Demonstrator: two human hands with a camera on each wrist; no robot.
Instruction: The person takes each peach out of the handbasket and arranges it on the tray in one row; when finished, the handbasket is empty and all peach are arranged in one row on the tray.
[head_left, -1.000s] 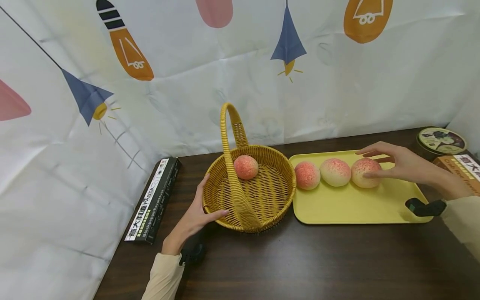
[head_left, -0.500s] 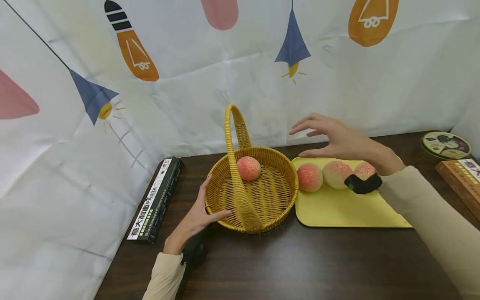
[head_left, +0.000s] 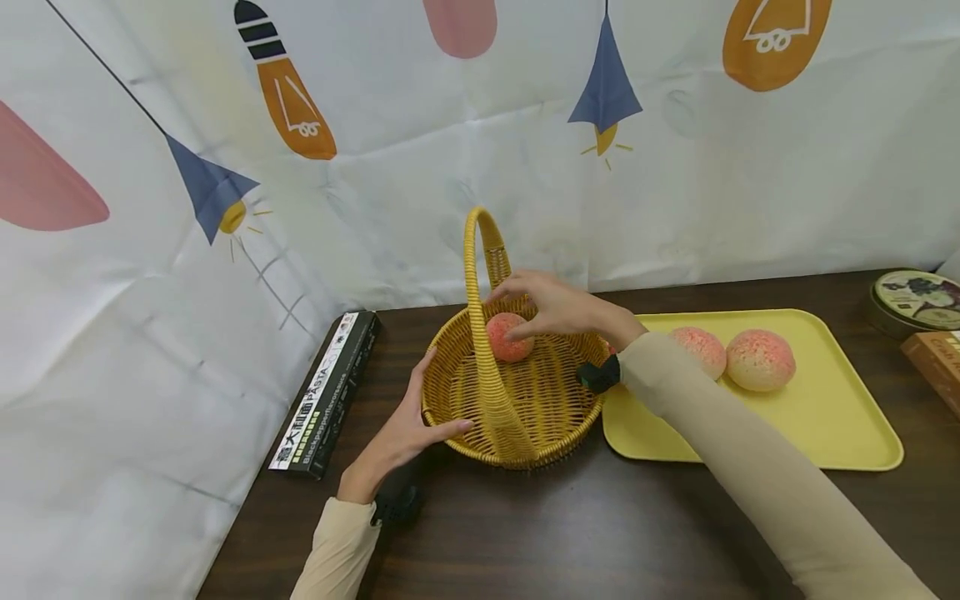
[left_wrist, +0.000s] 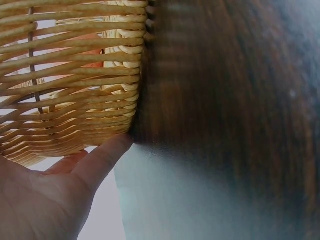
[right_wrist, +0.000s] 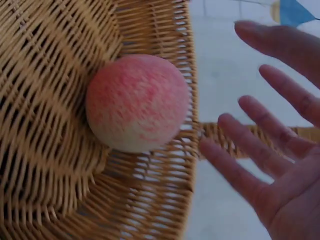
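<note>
A yellow wicker basket with a tall handle stands mid-table. My left hand grips its left side, thumb over the front rim; the left wrist view shows fingers against the woven wall. One pink-and-cream peach lies inside the basket. Above that peach hovers my right hand, its fingers spread and holding nothing; in the right wrist view a gap separates them from the peach. Two more peaches, one partly covered by my sleeve and one in full sight, lie on the yellow tray. A red sliver of another shows behind my right wrist.
Left of the basket lies a black pasta box. A round tin and a brown box stand at the right edge. The basket's handle arches up beside my right hand, and a patterned cloth hangs behind.
My right hand has left the rightmost peach on the tray and swung left, raised, to above the basket, carrying nothing. My left hand has stayed on the basket. The head view shifts slightly.
</note>
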